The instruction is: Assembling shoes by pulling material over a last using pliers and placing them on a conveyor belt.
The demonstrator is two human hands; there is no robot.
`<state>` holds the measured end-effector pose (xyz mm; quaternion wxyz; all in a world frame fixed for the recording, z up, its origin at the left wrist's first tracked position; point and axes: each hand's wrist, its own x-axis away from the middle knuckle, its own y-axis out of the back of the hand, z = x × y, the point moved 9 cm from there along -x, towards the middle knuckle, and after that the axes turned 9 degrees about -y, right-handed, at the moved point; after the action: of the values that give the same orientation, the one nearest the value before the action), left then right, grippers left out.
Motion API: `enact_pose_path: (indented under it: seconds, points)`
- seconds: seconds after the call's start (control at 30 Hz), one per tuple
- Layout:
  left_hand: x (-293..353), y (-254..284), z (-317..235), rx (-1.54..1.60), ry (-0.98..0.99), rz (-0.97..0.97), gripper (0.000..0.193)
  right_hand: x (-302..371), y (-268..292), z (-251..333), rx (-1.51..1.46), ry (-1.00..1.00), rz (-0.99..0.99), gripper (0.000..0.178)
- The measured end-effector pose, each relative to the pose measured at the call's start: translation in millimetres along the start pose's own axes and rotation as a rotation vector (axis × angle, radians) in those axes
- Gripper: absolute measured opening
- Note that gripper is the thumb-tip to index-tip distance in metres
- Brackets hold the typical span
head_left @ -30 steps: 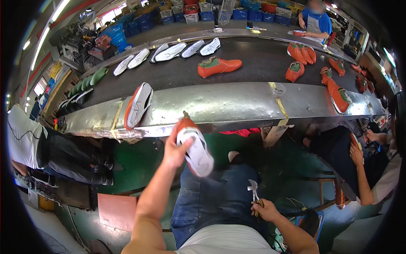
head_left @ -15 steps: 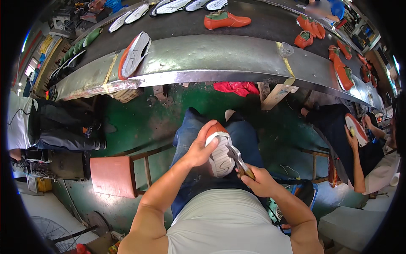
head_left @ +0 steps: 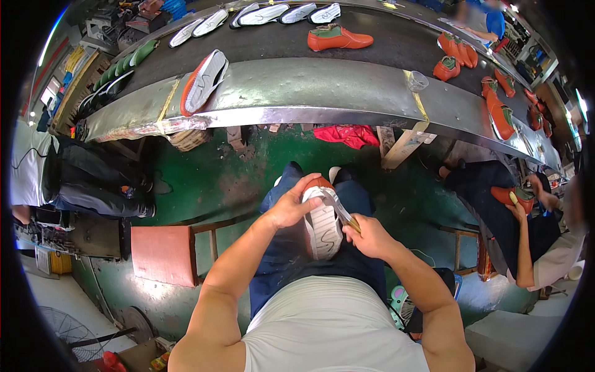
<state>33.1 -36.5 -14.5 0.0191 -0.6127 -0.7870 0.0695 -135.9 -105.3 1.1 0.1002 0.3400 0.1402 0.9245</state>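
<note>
A red shoe lies sole up over my lap, its pale ridged sole with a dark squiggle facing me. Around its toe end my left hand is closed, thumb pressed on the white sole's edge. My right hand grips what look like metal pliers with yellowish handles. Their metal end lies against the sole's right edge, near the toe. The tool's exact tip is too small to make out.
Ahead runs a dark conveyor with a metal edge, carrying a sole-up shoe, a red shoe and several white soles. A pink-topped stool stands left. At right a seated person holds a red shoe; another person stands left.
The pliers have shifted up along the sole's right edge toward the toe, and my right hand has moved up and slightly left. The seated person's shoe has turned from sole-out to red side.
</note>
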Motion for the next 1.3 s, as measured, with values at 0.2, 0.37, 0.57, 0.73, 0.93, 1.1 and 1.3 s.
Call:
enact_pose_path:
  seconds: [0.2,0.37,0.57,0.73,0.93,1.1,1.3]
  points:
    - [-1.6,18.1,37.8,0.296,0.211,-0.036,0.073,-26.3,5.8,-4.4,0.243,0.422,-0.431,0.029]
    - [-1.9,8.8,25.9,0.241,0.045,-0.123,0.064,5.5,9.5,18.8,0.505,0.141,-0.336,0.034]
    - [2.2,5.3,5.0,0.056,-0.008,-0.321,0.048,34.9,23.4,16.9,0.276,0.333,-0.179,0.037]
    - [34.6,-43.7,-61.9,-0.419,-0.322,-0.097,0.076,60.0,35.3,2.5,-0.2,0.358,-0.376,0.034]
    - [75.2,-106.4,-82.5,-0.552,-0.518,0.122,0.102,60.6,28.7,48.3,-0.292,0.613,-0.365,0.042]
    - [98.4,-114.8,-99.2,-0.62,-0.753,0.056,0.076,101.4,14.0,47.7,-0.101,0.771,-0.574,0.032]
    - [108.8,-120.2,-93.8,-0.628,-0.855,0.11,0.066,112.4,6.5,53.1,-0.049,0.973,-0.565,0.033]
